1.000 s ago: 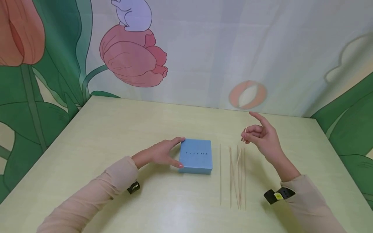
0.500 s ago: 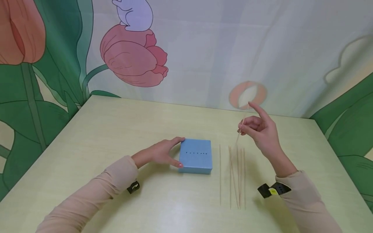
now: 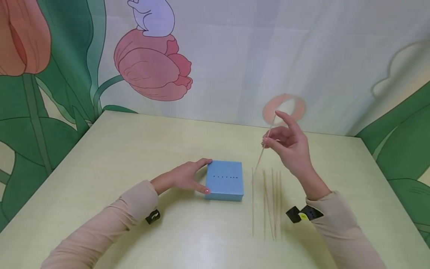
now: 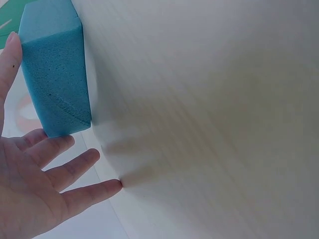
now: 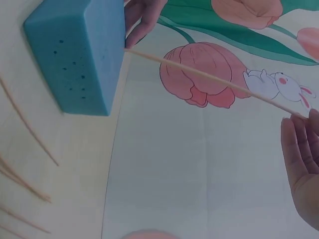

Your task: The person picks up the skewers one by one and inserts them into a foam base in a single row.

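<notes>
A blue foam block (image 3: 224,181) with a row of small dark holes in its top lies on the table. My left hand (image 3: 183,176) holds it by its left side, thumb at the near corner and index finger at the far corner; the other fingers are spread in the left wrist view. Pinched in my right hand (image 3: 285,144) is a thin wooden stick (image 3: 260,158), tilted, its lower end pointing down-left to the right of the block. The raised right index fingertip is at the stick's upper end. Several similar sticks (image 3: 276,205) lie right of the block.
The pale table (image 3: 161,138) reaches back to a printed curtain (image 3: 228,67) with tulips and a rabbit. Dark straps sit on both wrists. One stick (image 3: 253,201) lies apart, closest to the block.
My right hand has lifted the stick up and moved left towards the block, and its index finger has come to the stick's upper end. The left hand and block stay put.
</notes>
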Motion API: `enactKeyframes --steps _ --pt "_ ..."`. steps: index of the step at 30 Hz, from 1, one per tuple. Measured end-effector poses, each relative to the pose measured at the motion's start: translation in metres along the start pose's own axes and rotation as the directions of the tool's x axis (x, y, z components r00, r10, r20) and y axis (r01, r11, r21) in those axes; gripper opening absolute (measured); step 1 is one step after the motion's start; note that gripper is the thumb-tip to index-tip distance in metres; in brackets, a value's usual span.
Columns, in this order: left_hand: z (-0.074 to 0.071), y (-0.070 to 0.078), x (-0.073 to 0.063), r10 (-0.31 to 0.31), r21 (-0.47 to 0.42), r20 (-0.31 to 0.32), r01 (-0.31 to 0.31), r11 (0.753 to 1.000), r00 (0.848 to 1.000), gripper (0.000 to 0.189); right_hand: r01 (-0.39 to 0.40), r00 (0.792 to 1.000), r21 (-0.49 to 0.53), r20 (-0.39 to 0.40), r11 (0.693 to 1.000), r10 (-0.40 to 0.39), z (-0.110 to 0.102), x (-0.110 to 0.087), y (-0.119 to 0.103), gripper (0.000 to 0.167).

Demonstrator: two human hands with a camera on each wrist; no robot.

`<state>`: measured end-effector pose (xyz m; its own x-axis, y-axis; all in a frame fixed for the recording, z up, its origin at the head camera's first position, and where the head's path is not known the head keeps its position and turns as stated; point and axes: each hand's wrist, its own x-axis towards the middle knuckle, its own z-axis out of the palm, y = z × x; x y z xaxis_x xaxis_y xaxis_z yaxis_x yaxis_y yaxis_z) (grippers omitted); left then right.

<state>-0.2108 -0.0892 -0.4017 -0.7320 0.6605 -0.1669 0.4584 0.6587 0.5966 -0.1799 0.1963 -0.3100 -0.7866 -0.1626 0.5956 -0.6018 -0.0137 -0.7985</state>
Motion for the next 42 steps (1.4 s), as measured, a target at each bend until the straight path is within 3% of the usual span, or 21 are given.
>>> enactKeyframes --steps 5,16,19,26,33,42 --pt "0.000 -0.001 -0.001 0.000 -0.007 -0.007 0.000 1.000 1.000 0.097 0.045 0.999 -0.012 0.000 0.999 -0.045 0.011 0.005 0.000 0.063" --pt "0.001 -0.001 -0.001 0.007 -0.007 -0.006 -0.007 1.000 1.000 0.097 0.198 0.980 0.070 0.010 0.978 -0.199 0.041 0.011 0.006 0.058" --pt "0.001 -0.001 0.000 0.010 -0.010 -0.010 -0.010 1.000 1.000 0.097 0.191 0.981 0.045 0.010 0.980 -0.192 0.048 0.011 0.007 0.055" --pt "0.000 -0.001 0.000 0.017 -0.015 -0.013 -0.017 1.000 1.000 0.097 0.112 0.994 -0.047 0.005 0.993 -0.112 0.062 0.011 0.009 0.019" --pt "0.000 -0.002 0.000 0.037 -0.013 -0.015 -0.037 0.999 0.999 0.096 0.062 0.998 -0.002 0.025 0.998 -0.062 0.074 0.008 0.013 0.017" --pt "-0.001 -0.005 0.000 0.046 -0.014 -0.017 -0.047 0.999 0.999 0.096 0.053 0.997 0.004 0.051 0.999 -0.053 0.085 0.006 0.019 0.017"
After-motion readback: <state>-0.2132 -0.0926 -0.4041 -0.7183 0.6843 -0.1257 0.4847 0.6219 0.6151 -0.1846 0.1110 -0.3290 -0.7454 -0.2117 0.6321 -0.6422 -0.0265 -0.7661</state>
